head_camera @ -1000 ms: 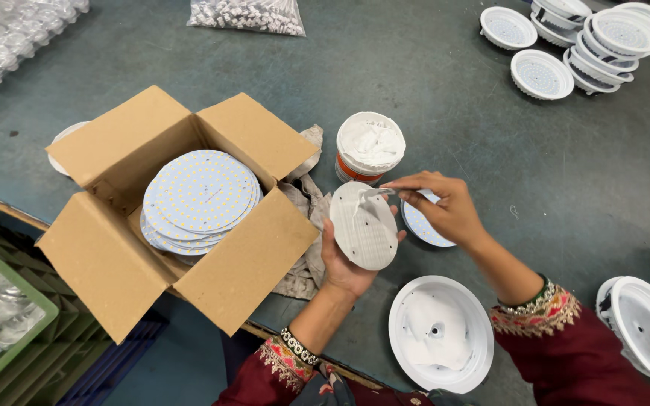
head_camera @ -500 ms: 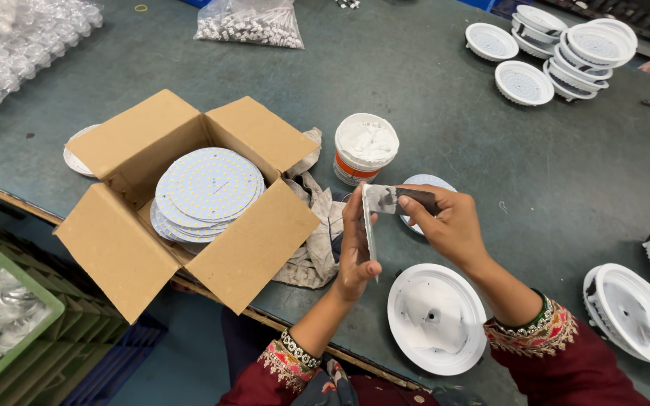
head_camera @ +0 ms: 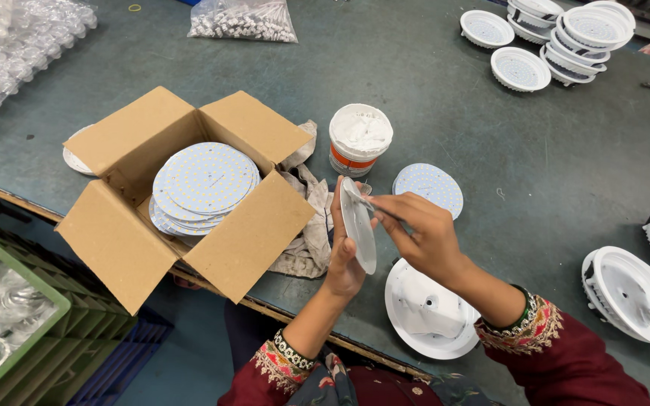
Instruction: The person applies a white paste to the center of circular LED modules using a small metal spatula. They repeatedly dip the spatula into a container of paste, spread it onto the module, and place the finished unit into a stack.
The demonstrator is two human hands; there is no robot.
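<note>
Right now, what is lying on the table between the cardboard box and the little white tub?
A crumpled grey rag lies between the cardboard box and the white tub, as the head view shows.

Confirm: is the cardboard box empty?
No. The box holds a stack of round white LED boards, lying flat between its open flaps.

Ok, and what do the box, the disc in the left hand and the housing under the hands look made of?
The box looks like plain brown corrugated cardboard, matte, with folded flaps. The disc, held nearly edge-on in the left hand, is thin, stiff and flat with a whitish face, possibly a metal-backed board. The housing looks like smooth white moulded plastic or painted metal; the look leaves that open.
</note>
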